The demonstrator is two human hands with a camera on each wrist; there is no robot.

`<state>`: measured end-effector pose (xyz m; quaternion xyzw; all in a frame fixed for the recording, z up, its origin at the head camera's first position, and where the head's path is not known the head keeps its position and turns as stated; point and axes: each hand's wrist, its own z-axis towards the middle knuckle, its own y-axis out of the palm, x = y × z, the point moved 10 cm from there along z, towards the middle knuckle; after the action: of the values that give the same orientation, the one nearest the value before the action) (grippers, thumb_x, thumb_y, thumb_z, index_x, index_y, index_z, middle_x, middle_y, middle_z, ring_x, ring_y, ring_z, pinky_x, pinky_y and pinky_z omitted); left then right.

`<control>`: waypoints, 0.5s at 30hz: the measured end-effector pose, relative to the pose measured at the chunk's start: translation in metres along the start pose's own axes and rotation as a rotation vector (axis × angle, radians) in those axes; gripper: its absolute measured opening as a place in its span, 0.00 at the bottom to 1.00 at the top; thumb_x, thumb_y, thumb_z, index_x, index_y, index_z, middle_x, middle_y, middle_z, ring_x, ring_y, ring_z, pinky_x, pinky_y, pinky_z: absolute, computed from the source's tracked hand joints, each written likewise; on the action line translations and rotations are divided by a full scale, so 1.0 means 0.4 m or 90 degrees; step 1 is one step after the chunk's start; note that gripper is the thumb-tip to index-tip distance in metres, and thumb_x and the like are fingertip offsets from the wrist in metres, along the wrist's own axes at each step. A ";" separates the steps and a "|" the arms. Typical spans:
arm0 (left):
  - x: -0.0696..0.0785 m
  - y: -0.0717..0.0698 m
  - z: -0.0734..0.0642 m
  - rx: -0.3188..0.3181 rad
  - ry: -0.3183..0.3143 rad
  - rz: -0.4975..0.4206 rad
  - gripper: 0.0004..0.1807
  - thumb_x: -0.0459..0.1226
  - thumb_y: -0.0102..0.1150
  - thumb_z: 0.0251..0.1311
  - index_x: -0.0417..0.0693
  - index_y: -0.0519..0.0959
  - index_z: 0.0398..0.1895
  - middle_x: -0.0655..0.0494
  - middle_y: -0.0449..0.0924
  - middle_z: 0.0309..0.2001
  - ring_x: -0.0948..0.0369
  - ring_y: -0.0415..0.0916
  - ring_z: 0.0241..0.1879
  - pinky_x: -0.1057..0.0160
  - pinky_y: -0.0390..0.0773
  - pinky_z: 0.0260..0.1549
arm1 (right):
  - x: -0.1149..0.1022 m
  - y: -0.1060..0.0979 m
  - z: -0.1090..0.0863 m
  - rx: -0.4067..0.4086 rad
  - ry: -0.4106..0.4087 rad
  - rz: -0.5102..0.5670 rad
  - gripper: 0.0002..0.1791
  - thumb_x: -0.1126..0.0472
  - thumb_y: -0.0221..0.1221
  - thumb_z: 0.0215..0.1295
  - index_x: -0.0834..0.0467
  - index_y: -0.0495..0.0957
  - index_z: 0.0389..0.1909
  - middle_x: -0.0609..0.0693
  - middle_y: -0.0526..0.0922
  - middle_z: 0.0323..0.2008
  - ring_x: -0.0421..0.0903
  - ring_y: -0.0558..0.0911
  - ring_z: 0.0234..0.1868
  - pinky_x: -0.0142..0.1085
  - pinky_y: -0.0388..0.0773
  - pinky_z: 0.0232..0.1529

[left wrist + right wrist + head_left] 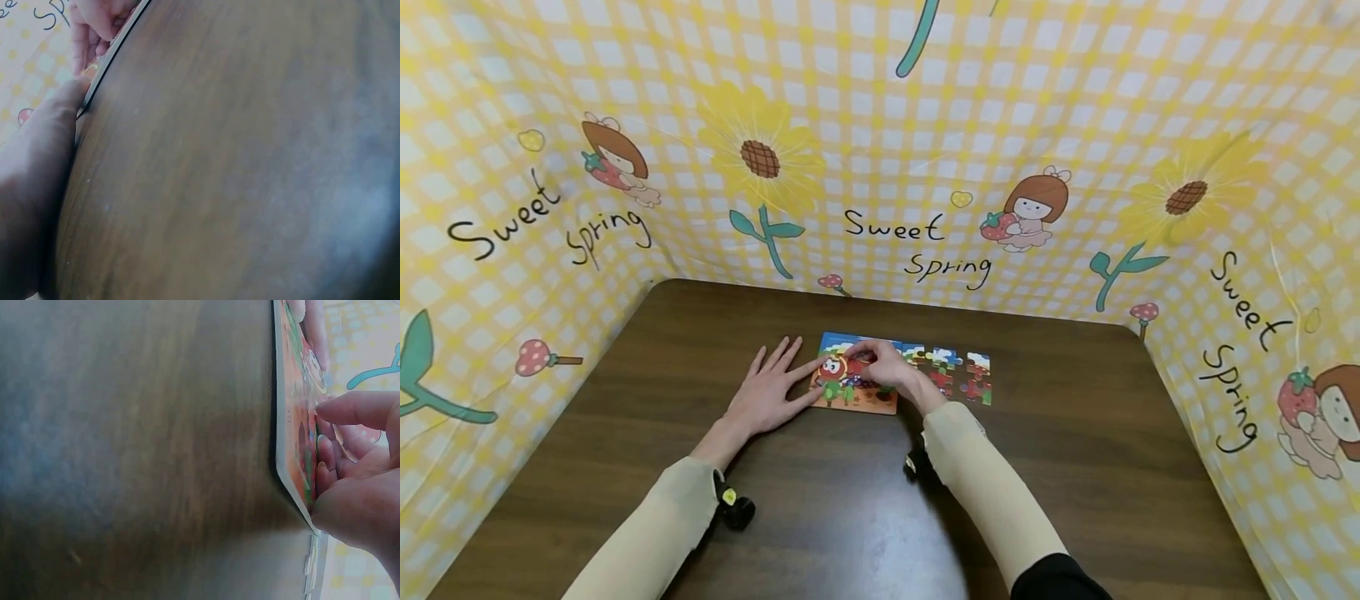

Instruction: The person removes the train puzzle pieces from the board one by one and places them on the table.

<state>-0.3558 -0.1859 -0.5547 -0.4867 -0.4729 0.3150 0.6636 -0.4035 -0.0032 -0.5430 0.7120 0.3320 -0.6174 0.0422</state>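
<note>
A jigsaw puzzle board (865, 403) with a cartoon picture lies flat on the brown table. My left hand (766, 393) rests palm down at its left side, fingers spread, with thumb and forefinger tips on the board's left edge. Over the upper middle of the picture, my right hand (883, 365) bends its fingers down and pinches a puzzle piece mostly hidden by them. In the right wrist view, the fingertips of the right hand (359, 494) are right at the face of the board (294, 419). The left wrist view catches the board's thin edge (114, 57).
Several loose puzzle pieces (943, 357) lie right of the board, with another column of pieces (978, 364) farther right. The wooden table (820, 500) is bordered by a yellow checked cloth (880, 150) at the back and both sides. Small black cameras (737, 510) hang at the wrists.
</note>
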 end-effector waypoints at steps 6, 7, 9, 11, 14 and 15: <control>0.001 -0.003 0.001 0.003 0.003 0.002 0.37 0.69 0.50 0.78 0.76 0.66 0.86 0.45 0.45 0.92 0.43 0.39 0.92 0.30 0.34 0.87 | -0.005 0.003 -0.002 -0.015 -0.023 0.021 0.29 0.77 0.57 0.73 0.59 0.80 0.72 0.62 0.82 0.68 0.50 0.79 0.55 0.33 0.75 0.42; 0.002 -0.002 0.001 0.003 0.004 0.001 0.37 0.69 0.50 0.78 0.76 0.66 0.86 0.45 0.45 0.92 0.43 0.39 0.92 0.30 0.34 0.87 | -0.003 0.002 -0.002 -0.016 -0.024 0.027 0.29 0.77 0.58 0.73 0.59 0.79 0.73 0.62 0.82 0.69 0.50 0.80 0.55 0.33 0.76 0.42; 0.002 0.000 0.001 0.002 0.006 -0.002 0.37 0.69 0.50 0.77 0.76 0.66 0.85 0.45 0.45 0.92 0.42 0.39 0.92 0.29 0.34 0.87 | 0.000 0.000 -0.002 -0.017 -0.021 0.037 0.29 0.76 0.59 0.73 0.59 0.79 0.73 0.62 0.82 0.68 0.50 0.79 0.53 0.33 0.77 0.41; 0.002 0.002 0.000 0.000 0.007 -0.003 0.37 0.69 0.51 0.77 0.77 0.65 0.86 0.44 0.45 0.92 0.42 0.38 0.92 0.29 0.34 0.87 | 0.005 -0.002 -0.002 -0.019 -0.015 0.046 0.28 0.74 0.61 0.74 0.58 0.79 0.74 0.61 0.82 0.69 0.49 0.79 0.52 0.32 0.78 0.42; 0.001 0.002 0.001 -0.002 0.007 -0.002 0.38 0.69 0.51 0.77 0.77 0.64 0.86 0.44 0.45 0.92 0.42 0.38 0.92 0.29 0.34 0.87 | 0.007 -0.005 -0.002 -0.019 -0.009 0.053 0.28 0.72 0.62 0.76 0.57 0.79 0.75 0.60 0.81 0.69 0.47 0.78 0.50 0.32 0.79 0.43; 0.001 0.001 0.002 -0.002 0.007 -0.001 0.38 0.69 0.51 0.77 0.77 0.64 0.86 0.44 0.45 0.92 0.42 0.38 0.92 0.29 0.34 0.87 | 0.007 -0.005 -0.001 -0.019 -0.009 0.055 0.28 0.72 0.61 0.77 0.57 0.78 0.76 0.60 0.81 0.70 0.46 0.77 0.50 0.32 0.79 0.44</control>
<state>-0.3564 -0.1851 -0.5550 -0.4888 -0.4702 0.3108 0.6659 -0.4040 -0.0002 -0.5446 0.7205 0.3098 -0.6150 0.0819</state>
